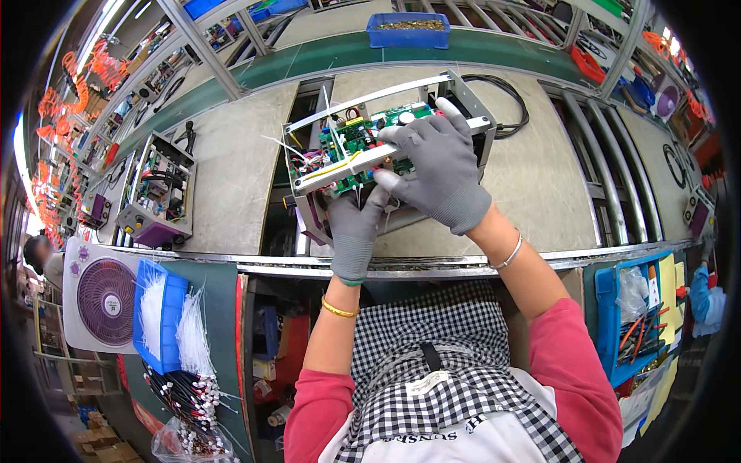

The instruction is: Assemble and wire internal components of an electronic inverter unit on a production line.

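An open metal-framed electrical unit (309,177) stands tilted on the bench, with green circuit boards (351,139), wires and white cable ties inside. My left hand (356,228), in a grey glove, is at the unit's near side below the front top bar. Its thumb and fingers are drawn together beside the wiring; what they hold is hidden. My right hand (441,166), also gloved, reaches over the front bar with fingers spread above the boards. Its thumb points toward the left hand. A white cable tie (327,104) sticks up from the unit.
Another open unit (160,189) stands to the left. A black cable (513,96) loops behind the unit. Metal rollers (610,166) run at right. Lower left are a purple fan (108,301), a blue bin (162,324) of white ties and wire bundles (189,401). A blue tool bin (610,309) sits lower right.
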The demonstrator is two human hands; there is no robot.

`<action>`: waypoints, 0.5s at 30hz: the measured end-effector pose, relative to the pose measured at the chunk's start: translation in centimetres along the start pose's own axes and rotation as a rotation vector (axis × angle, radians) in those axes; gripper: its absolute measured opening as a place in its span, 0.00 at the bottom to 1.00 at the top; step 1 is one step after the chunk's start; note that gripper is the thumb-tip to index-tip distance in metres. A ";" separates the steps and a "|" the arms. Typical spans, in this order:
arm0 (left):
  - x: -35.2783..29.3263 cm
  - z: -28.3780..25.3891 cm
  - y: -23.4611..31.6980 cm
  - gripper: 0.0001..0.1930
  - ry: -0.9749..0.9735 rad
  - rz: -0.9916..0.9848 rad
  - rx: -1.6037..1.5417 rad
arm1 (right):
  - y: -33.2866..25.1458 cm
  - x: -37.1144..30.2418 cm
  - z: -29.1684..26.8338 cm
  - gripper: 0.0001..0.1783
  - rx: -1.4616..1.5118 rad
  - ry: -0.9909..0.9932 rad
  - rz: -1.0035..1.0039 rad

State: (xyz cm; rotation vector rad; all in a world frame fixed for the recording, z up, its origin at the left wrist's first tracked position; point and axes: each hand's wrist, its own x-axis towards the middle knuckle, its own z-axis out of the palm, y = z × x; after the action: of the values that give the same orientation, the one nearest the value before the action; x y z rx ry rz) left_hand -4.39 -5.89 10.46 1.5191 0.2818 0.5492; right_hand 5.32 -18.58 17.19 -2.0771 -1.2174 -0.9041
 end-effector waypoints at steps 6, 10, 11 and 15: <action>0.1 -0.4 0.5 0.16 0.013 -0.105 0.281 | -0.4 -0.2 1.0 0.19 -0.012 0.026 0.038; -1.2 -1.0 1.1 0.15 -0.022 0.114 0.220 | -0.8 -0.6 -0.5 0.21 0.009 0.105 -0.023; -1.8 -1.2 1.3 0.14 0.014 0.224 0.393 | -1.3 -1.3 -1.2 0.21 0.013 0.128 -0.047; -3.6 -0.9 2.0 0.13 -0.004 0.351 0.525 | -3.0 -3.9 -1.4 0.11 0.305 -0.050 0.042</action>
State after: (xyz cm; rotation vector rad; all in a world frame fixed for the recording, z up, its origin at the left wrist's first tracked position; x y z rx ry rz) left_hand -8.27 -7.01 11.84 2.0999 0.1608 0.7892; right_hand 0.87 -20.33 15.42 -1.8817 -1.2474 -0.6071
